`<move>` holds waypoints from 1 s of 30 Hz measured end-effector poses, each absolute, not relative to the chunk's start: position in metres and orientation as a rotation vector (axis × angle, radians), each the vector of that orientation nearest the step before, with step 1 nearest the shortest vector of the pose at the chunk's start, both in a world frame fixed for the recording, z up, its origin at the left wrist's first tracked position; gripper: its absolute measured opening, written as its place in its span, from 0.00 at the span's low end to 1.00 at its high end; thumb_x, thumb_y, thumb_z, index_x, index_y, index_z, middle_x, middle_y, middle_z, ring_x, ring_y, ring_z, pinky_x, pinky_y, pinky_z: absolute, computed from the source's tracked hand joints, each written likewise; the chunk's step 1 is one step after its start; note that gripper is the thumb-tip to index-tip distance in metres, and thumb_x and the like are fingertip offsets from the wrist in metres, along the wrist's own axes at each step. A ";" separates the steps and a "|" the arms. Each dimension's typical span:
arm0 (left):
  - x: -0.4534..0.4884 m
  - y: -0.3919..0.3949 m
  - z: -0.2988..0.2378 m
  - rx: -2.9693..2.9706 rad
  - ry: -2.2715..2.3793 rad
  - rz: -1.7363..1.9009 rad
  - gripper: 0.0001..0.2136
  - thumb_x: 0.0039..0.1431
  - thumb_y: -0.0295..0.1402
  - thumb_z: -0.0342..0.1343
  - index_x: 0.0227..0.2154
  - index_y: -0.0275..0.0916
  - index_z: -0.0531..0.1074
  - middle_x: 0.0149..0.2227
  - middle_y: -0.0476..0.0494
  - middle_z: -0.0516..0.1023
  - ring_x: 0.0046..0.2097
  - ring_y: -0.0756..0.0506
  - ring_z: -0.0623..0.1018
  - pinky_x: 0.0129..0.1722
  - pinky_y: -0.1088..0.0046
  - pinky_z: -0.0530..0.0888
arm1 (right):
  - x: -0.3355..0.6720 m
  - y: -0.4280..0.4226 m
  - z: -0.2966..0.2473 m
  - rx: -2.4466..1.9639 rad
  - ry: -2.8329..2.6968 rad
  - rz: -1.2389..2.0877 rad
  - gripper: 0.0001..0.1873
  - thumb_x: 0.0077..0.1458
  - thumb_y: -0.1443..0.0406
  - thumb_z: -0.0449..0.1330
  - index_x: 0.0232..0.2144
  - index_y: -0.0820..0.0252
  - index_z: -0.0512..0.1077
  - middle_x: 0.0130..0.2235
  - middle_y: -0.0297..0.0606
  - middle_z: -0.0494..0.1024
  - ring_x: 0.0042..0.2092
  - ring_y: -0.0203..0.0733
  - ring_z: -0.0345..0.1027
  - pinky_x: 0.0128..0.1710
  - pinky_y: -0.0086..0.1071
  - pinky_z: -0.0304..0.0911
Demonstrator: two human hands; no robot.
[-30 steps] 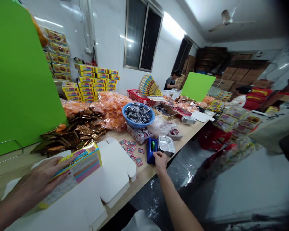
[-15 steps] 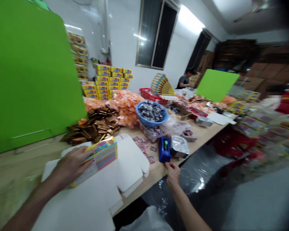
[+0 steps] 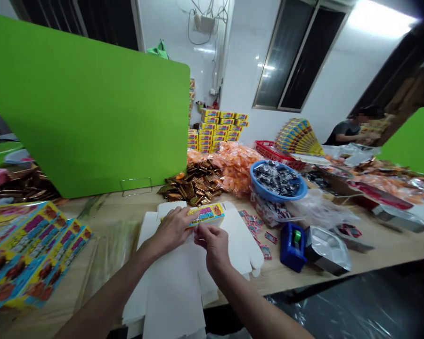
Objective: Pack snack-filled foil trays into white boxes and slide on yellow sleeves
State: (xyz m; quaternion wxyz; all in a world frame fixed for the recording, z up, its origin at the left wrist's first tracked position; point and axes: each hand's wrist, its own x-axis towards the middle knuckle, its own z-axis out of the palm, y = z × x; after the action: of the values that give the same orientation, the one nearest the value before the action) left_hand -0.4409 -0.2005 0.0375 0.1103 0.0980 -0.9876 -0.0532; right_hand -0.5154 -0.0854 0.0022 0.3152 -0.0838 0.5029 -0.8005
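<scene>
A small yellow printed box [image 3: 205,215] with a colourful label is held above a flat white die-cut carton blank [image 3: 173,287] lying on the wooden table [image 3: 106,207]. My left hand [image 3: 173,230] grips the box's left end, with its fingers across the top. My right hand [image 3: 214,247] is pinched at the box's lower edge, close to my left hand. The box's lower part is hidden behind my fingers. A blue tape dispenser [image 3: 289,247] and a foil tray [image 3: 327,249] stand to the right of my right hand.
Printed flat box sheets [image 3: 28,249] lie at the left. Behind stand a green board [image 3: 81,108], brown packets [image 3: 192,186], orange packets [image 3: 235,167], a blue bowl of black packets [image 3: 278,181] and stacked yellow boxes [image 3: 215,129]. A co-worker [image 3: 346,132] sits far right.
The view has swung left, shifting the table rightward. My right hand has moved from beside the tape dispenser to the printed box. The box now sits over the white blank, between both hands.
</scene>
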 end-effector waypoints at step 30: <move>-0.382 -0.187 0.152 0.810 -2.786 0.615 0.12 0.49 0.25 0.54 0.39 0.33 0.67 0.36 0.36 0.73 0.36 0.41 0.73 0.31 0.67 0.68 | -0.518 -0.056 -0.060 0.080 0.863 -1.340 0.18 0.29 0.70 0.75 0.27 0.62 0.76 0.24 0.32 0.77 0.24 0.32 0.71 0.27 0.24 0.70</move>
State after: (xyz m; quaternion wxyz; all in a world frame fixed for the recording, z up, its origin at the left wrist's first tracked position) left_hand -0.3818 -0.1873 0.1516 0.0877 0.2719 -0.9358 0.2067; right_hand -0.5180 -0.0562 -0.0596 0.6982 0.0358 0.3873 -0.6010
